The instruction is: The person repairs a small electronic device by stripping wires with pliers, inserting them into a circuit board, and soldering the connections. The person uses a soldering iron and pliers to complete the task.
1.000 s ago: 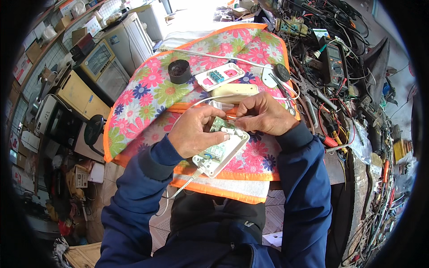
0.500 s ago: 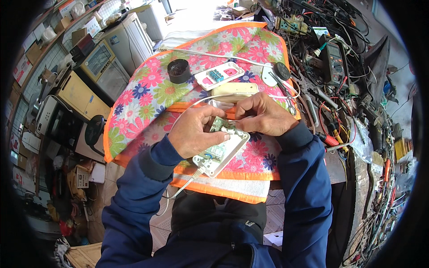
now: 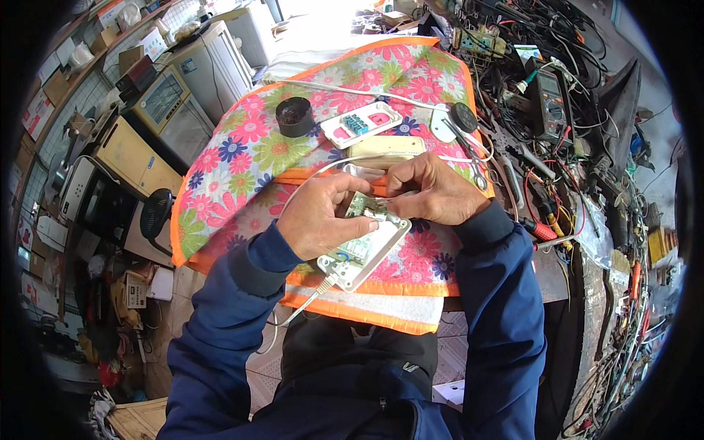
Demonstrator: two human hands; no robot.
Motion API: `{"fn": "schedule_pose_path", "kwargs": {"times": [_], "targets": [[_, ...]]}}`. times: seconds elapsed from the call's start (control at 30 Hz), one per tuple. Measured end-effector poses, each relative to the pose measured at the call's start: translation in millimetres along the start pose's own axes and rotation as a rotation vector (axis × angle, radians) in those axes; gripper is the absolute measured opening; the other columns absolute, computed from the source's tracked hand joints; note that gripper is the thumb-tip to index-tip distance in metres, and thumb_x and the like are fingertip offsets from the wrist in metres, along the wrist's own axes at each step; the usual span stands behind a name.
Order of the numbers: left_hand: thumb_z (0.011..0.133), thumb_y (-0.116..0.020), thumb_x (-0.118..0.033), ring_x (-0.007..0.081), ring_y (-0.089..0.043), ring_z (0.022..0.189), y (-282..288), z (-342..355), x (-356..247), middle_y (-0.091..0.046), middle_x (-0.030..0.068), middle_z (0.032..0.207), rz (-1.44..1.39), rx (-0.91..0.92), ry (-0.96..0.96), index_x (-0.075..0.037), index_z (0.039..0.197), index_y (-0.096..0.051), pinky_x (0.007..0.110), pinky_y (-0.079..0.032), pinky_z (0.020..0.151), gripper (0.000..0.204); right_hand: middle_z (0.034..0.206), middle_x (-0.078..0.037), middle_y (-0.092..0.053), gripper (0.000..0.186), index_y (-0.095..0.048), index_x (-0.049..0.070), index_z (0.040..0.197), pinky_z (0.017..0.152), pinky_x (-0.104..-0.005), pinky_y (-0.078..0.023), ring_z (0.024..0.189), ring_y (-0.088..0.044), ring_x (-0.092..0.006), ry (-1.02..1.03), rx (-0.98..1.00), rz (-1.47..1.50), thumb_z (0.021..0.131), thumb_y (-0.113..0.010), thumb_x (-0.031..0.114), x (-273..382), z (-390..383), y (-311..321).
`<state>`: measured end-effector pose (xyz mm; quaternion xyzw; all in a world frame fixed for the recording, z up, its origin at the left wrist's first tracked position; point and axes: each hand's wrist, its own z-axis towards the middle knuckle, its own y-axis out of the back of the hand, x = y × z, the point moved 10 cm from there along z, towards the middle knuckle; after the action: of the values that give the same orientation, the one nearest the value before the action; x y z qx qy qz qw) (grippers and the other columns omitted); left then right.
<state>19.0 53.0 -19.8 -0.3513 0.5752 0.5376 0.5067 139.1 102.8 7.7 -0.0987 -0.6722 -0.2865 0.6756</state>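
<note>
My left hand (image 3: 319, 220) is closed on a white plastic housing (image 3: 385, 257) holding a green circuit board (image 3: 356, 249), its thumb over the board. My right hand (image 3: 429, 191) pinches at the board's upper end, where thin pale wires appear; exactly what its fingertips hold is hidden. A white cable (image 3: 319, 292) runs from the housing's lower corner. Just beyond my hands lie a cream plastic casing (image 3: 389, 145) and a white tray (image 3: 388, 116) with a blue terminal block (image 3: 356, 125).
The flowered cloth (image 3: 242, 136) carries a black cup (image 3: 293, 117), a black round object (image 3: 463, 117) and scissors (image 3: 475, 172). Along the right lie tangled cables (image 3: 557, 29), a multimeter (image 3: 548, 103) and tools. Appliances (image 3: 139, 154) and cluttered shelves stand left; a desk fan (image 3: 158, 213) is beside the cloth.
</note>
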Motion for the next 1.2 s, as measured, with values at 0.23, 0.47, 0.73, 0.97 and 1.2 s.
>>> {"fn": "schedule_pose_path", "kwargs": {"times": [0.23, 0.47, 0.73, 0.97, 1.2], "targets": [[0.082, -0.086, -0.017, 0.0086, -0.060, 0.075, 1.2, 0.5, 0.7, -0.067, 0.0063, 0.086, 0.031, -0.005, -0.022, 0.011, 0.125, -0.061, 0.027, -0.049, 0.066, 0.056, 0.074, 0.003, -0.064, 0.006, -0.073, -0.001, 0.084, 0.067, -0.0267, -0.045, 0.071, -0.054, -0.0052, -0.008, 0.007, 0.009, 0.080, -0.070, 0.001, -1.0, -1.1, -1.0], [0.082, -0.086, -0.014, 0.0068, -0.057, 0.073, 0.0, 0.1, -0.5, -0.065, 0.0035, 0.085, 0.016, -0.003, -0.004, 0.011, 0.125, -0.060, 0.026, -0.047, 0.064, 0.056, 0.073, 0.003, -0.064, 0.004, -0.073, 0.000, 0.084, 0.066, -0.0265, -0.044, 0.071, -0.053, -0.0049, 0.014, 0.032, -0.006, 0.082, -0.070, 0.002, 2.8, -1.6, -1.4], [0.083, -0.084, -0.009, 0.0050, -0.057, 0.079, -4.4, -1.8, -12.0, -0.065, 0.0020, 0.091, -0.043, -0.021, -0.010, 0.010, 0.127, -0.059, 0.024, -0.048, 0.067, 0.054, 0.068, 0.003, -0.063, 0.006, -0.073, 0.000, 0.082, 0.061, -0.0264, -0.043, 0.065, -0.054, -0.0056, 0.009, 0.054, 0.018, 0.084, -0.073, 0.005, -2.7, -1.3, 2.1], [0.083, -0.082, -0.003, 0.0083, -0.066, 0.091, -6.0, -4.2, -25.4, -0.071, 0.0089, 0.107, 0.046, -0.023, -0.001, 0.006, 0.132, -0.057, 0.025, -0.055, 0.080, 0.056, 0.065, 0.002, -0.063, 0.007, -0.073, 0.001, 0.080, 0.053, -0.0259, -0.041, 0.058, -0.053, -0.0057, 0.039, 0.095, 0.105, 0.086, -0.074, 0.006, -8.1, 0.2, 4.1], [0.083, -0.080, -0.001, 0.0089, -0.068, 0.090, -7.0, -4.7, -25.7, -0.072, 0.0093, 0.106, 0.064, -0.027, 0.042, 0.006, 0.129, -0.058, 0.026, -0.055, 0.079, 0.051, 0.067, 0.002, -0.064, 0.007, -0.073, 0.002, 0.083, 0.052, -0.0250, -0.040, 0.056, -0.053, -0.0051, 0.032, 0.133, 0.093, 0.088, -0.076, 0.006, -10.5, 1.7, 2.8]]}}
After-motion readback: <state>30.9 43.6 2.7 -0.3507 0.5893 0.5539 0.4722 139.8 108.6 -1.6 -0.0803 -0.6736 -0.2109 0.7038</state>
